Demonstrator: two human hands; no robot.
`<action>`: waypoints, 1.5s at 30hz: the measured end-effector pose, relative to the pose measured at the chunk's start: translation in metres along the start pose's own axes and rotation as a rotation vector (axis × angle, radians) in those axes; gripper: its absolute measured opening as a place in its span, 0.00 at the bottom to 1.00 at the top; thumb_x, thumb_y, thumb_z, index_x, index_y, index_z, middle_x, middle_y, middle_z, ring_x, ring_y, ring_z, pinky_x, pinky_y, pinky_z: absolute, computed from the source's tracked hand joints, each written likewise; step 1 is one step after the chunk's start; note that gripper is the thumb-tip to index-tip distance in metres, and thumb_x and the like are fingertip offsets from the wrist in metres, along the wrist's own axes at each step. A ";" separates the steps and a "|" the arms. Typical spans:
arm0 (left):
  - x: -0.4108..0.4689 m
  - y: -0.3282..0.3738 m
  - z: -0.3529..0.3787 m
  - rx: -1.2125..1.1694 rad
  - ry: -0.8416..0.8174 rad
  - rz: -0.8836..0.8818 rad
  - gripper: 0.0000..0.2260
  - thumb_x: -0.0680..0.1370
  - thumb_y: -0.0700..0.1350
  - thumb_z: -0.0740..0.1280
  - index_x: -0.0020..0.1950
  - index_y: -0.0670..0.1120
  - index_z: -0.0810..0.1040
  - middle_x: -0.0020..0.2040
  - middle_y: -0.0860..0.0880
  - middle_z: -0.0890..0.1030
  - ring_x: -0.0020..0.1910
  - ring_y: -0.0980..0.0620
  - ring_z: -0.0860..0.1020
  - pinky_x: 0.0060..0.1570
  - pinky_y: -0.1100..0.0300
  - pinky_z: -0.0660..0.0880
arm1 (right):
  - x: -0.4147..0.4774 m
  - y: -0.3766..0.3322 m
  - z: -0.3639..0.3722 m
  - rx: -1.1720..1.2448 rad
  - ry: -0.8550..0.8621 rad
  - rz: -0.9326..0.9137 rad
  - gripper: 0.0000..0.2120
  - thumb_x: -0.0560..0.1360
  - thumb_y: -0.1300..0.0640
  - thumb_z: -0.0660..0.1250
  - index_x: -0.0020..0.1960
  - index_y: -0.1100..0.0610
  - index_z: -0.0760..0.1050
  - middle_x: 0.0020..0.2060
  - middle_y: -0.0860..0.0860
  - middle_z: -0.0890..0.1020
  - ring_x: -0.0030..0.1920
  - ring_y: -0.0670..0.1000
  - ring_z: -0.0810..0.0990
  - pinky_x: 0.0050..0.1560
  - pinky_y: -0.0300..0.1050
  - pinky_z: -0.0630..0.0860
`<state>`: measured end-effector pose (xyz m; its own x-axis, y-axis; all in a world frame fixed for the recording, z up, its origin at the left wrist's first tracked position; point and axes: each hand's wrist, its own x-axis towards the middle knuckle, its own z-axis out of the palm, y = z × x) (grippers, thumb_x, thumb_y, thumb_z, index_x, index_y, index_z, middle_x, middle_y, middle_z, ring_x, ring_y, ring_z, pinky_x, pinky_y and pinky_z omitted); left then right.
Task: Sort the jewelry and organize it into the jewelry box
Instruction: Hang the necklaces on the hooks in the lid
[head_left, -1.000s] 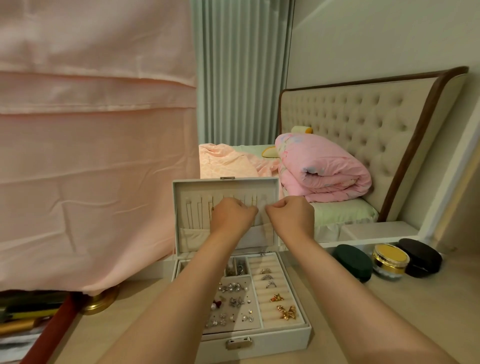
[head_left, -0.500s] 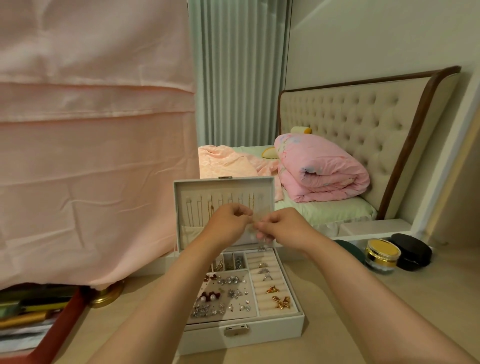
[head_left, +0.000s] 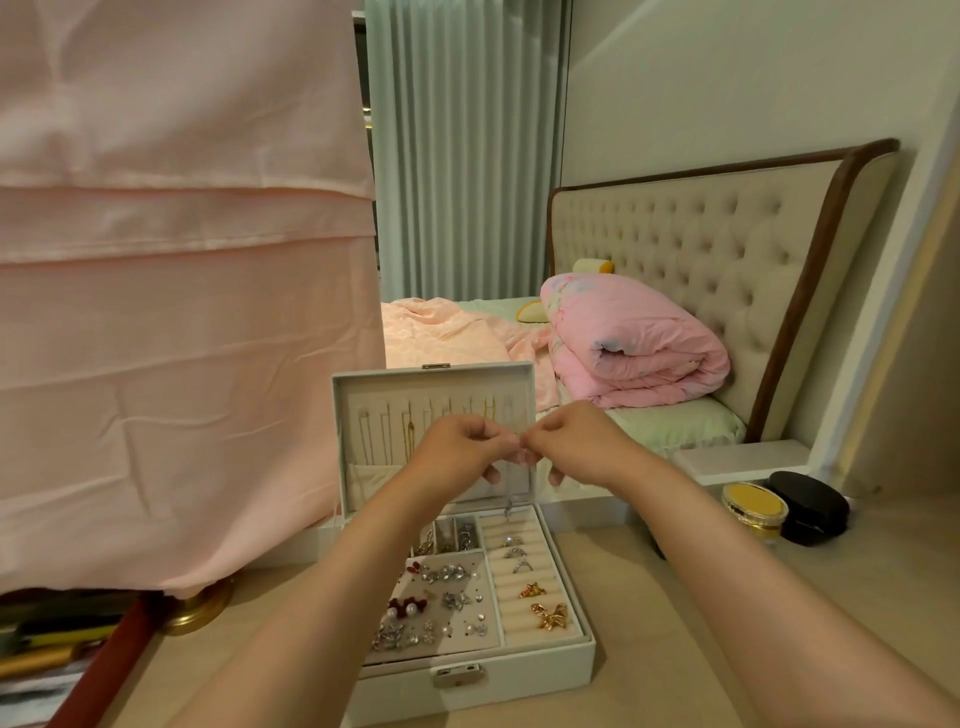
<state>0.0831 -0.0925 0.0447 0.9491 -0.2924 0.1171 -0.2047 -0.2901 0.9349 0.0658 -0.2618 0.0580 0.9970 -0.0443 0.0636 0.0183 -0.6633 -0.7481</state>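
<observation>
Hands meet at centre frame, before the raised lid (head_left: 431, 387) of the jewelry box (head_left: 524, 680), which sits on the bench at lower centre. The left hand (head_left: 457, 452) and right hand (head_left: 576, 447) each pinch a thin chain (head_left: 509, 496), probably working its clasp so it can hang inside the lid. Its end dangles over the ring rolls (head_left: 524, 571). A second ago, the hands were apart, up against the lid.
</observation>
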 end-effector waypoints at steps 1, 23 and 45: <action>0.002 0.001 -0.001 0.010 0.021 0.010 0.04 0.77 0.45 0.72 0.47 0.45 0.85 0.40 0.53 0.86 0.33 0.58 0.77 0.28 0.71 0.70 | -0.003 0.003 0.005 -0.009 -0.053 0.019 0.09 0.75 0.56 0.66 0.45 0.57 0.85 0.43 0.54 0.87 0.30 0.47 0.81 0.33 0.39 0.71; 0.013 -0.037 0.002 1.094 0.136 0.272 0.14 0.79 0.42 0.60 0.61 0.47 0.81 0.55 0.47 0.80 0.56 0.46 0.73 0.55 0.54 0.70 | 0.031 -0.015 0.008 -0.007 0.208 -0.080 0.09 0.75 0.58 0.70 0.36 0.55 0.82 0.31 0.55 0.85 0.32 0.56 0.85 0.25 0.39 0.74; 0.015 -0.034 -0.005 0.957 -0.005 0.198 0.17 0.78 0.50 0.66 0.66 0.48 0.77 0.61 0.48 0.78 0.61 0.47 0.73 0.61 0.52 0.73 | 0.023 0.010 0.037 -0.642 0.081 -0.347 0.12 0.77 0.57 0.66 0.57 0.50 0.84 0.53 0.49 0.83 0.52 0.54 0.81 0.50 0.49 0.79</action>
<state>0.1055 -0.0824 0.0161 0.8762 -0.4186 0.2388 -0.4700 -0.8519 0.2310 0.0920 -0.2418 0.0278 0.9328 0.2092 0.2935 0.2593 -0.9551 -0.1431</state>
